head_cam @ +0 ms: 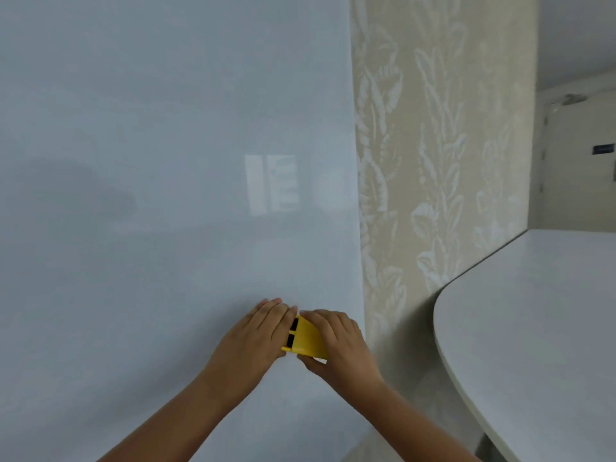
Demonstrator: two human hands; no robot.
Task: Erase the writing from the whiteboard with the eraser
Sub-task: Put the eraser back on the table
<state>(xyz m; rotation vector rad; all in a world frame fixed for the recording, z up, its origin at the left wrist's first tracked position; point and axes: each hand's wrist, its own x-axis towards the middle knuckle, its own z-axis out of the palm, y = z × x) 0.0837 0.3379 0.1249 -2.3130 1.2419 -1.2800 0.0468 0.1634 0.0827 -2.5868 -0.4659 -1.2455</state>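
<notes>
Whiteboard (150, 161) fills the left and centre, glossy and blank, beside leaf-patterned wallpaper (433, 161); a pale tabletop (533, 328) curves at right. Low centre, the yellow eraser (308, 338) lies against the board, long axis running up-left. Right hand (340, 345) has its grip closed round it; left hand (256, 335) lies flat, fingers touching its end.

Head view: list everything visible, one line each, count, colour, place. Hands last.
Glossy whiteboard: 1, pale grey-white, fills left and centre; no writing visible.
Yellow plastic eraser: 1, yellow with dark patches on its left side, low on the board near its right edge.
Leaf-patterned wallpaper: 1 strip, beige, right of the board.
Rounded tabletop: 1, white, lower right.
Hands: 2, bare; left hand flat beside the eraser, right hand gripping it.
</notes>
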